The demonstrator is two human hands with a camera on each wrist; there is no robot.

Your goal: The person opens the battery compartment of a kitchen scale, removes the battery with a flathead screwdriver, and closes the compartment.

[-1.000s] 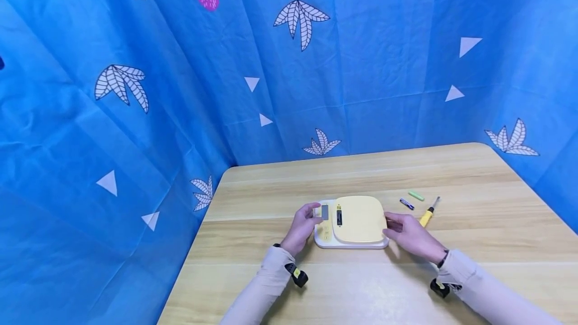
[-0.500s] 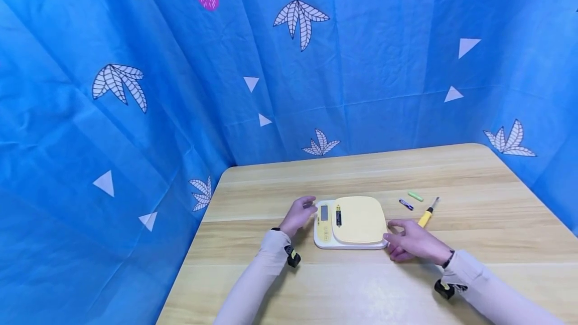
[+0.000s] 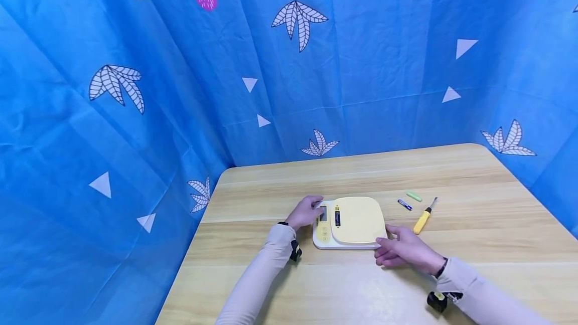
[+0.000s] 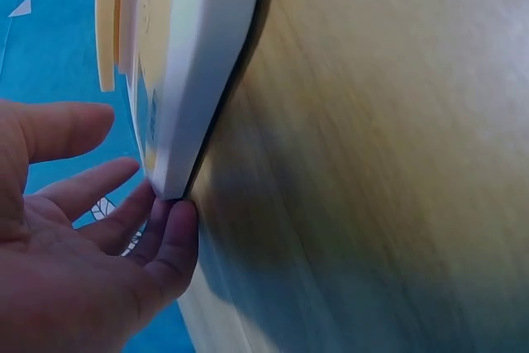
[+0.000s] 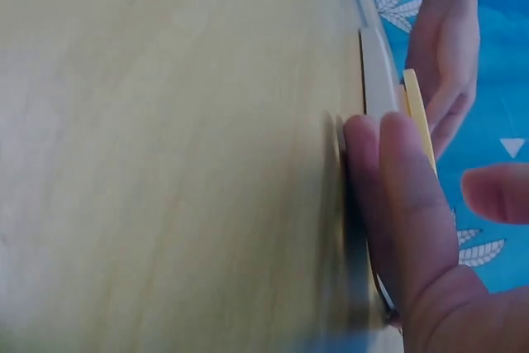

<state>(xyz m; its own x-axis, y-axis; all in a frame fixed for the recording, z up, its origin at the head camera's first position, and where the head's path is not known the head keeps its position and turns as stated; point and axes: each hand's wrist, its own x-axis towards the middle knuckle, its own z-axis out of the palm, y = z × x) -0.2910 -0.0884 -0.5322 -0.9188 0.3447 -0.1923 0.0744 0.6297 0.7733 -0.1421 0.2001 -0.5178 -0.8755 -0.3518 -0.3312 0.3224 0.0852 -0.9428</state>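
Observation:
A kitchen scale (image 3: 359, 219) with a pale yellow plate and white base lies flat on the wooden table, its small display (image 3: 323, 213) at the left end. My left hand (image 3: 305, 212) is at that end; in the left wrist view its lower fingertips (image 4: 180, 225) touch the base's edge while the thumb stays apart. At the front right corner is my right hand (image 3: 403, 249). In the right wrist view, two nearly straight fingers (image 5: 413, 196) lie along the side of the base, with the thumb (image 5: 500, 193) held away from it.
Right of the scale lie a dark battery (image 3: 404, 204), a green battery-shaped stick (image 3: 414, 196) and a yellow-handled screwdriver (image 3: 422, 220). Behind the wooden table (image 3: 271, 179) and along its left side hangs a blue patterned curtain (image 3: 384, 64).
My left hand drew back from the display end, then returned to it. My right hand slid from the scale's right side towards its front corner. The scale shifted slightly at most.

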